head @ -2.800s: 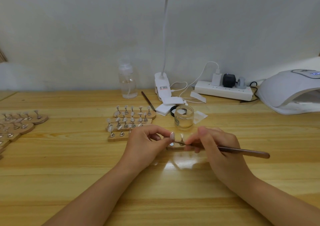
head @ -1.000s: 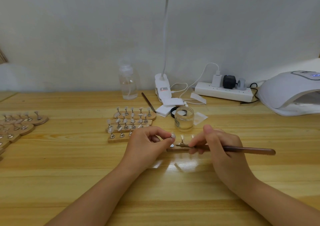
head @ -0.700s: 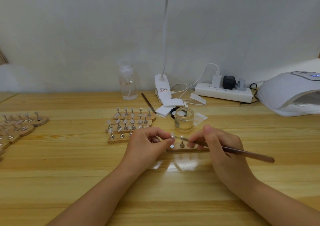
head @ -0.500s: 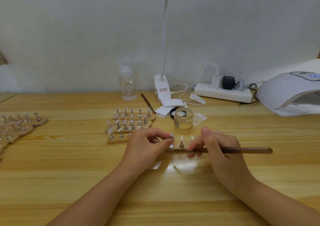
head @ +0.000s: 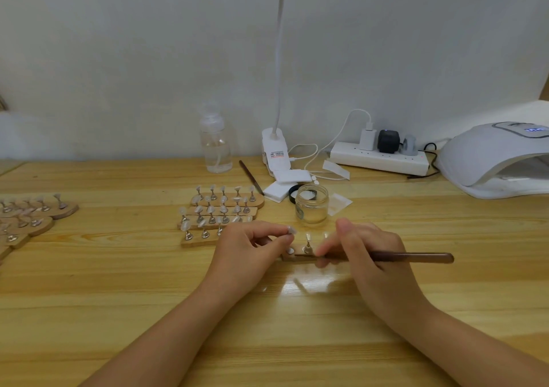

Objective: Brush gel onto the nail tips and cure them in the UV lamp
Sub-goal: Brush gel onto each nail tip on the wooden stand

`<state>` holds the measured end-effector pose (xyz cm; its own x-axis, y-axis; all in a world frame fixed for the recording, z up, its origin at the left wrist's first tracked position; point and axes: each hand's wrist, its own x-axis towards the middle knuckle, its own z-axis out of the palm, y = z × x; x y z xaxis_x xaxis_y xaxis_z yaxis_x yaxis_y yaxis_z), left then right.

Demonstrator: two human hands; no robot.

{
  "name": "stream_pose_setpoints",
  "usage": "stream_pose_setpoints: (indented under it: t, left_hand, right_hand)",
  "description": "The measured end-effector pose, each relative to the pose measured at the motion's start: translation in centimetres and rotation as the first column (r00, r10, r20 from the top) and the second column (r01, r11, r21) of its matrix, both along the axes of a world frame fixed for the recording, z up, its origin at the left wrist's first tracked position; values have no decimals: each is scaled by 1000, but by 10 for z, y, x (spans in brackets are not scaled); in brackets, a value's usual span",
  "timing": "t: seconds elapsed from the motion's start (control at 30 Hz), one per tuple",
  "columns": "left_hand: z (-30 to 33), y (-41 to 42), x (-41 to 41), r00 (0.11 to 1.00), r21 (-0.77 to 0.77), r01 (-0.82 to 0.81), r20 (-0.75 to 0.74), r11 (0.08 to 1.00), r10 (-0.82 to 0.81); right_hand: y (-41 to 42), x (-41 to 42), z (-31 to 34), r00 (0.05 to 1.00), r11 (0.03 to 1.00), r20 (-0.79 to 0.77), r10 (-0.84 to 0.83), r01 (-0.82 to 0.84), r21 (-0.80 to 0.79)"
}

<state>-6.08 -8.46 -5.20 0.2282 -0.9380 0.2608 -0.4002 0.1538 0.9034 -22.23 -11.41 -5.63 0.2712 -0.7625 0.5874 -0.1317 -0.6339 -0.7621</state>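
From the head view, the left hand (head: 248, 248) pinches one nail tip (head: 290, 231) on its little stand between thumb and forefinger, lifted just above the left end of a wooden strip (head: 297, 257) that lies between the hands. The right hand (head: 361, 251) has its fingers curled around a brush (head: 386, 257), held almost level with the bristle end pointing to nine o'clock and resting low along the strip, near a second stand (head: 307, 245) that is upright on it. The open gel jar (head: 312, 208) sits at twelve o'clock from the hands, just beyond them; the UV lamp (head: 499, 160) sits far out at two o'clock, its mouth facing the table (head: 118, 291). More racks (head: 221, 212) of tips wait at ten o'clock, and others (head: 32, 217) lie at the far left edge. The step in hand looks like coating the pinched tip. To do it well, I judge the left hand should turn the tip face-up toward the brush and keep the pinch on the stand, not the surface, while the brush comes up off the strip and strokes lightly from base to free edge with little gel, so none pools at the sides. Whether the bristles carry gel is too small to tell.
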Motion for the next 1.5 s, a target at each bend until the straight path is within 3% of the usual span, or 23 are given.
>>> stream_pose_setpoints:
  t: [0.2,0.57,1.13,1.33,1.5]
  left_hand:
    - [-1,-1,0,999,-34,7,44,999,-5]
    - [0,0,-1,1000,7,11,-3,1000,-11]
    - [-1,-1,-2,984,93,27,171,995,-43]
    - [1,-2,-3,940,140,59,325,988,-102]
    - [4,-6,-7,901,153,90,408,984,-146]
  right_hand:
    - [-2,-1,1,998,996,-52,-43,39,-75]
    - [-5,-6,4,979,996,188,-84,74,57]
    - [-4,-8,6,983,992,164,-80,61,113]
    - [-10,-13,12,959,970,247,-138,81,230]
    - [-31,-21,25,970,945,183,-162,98,313]
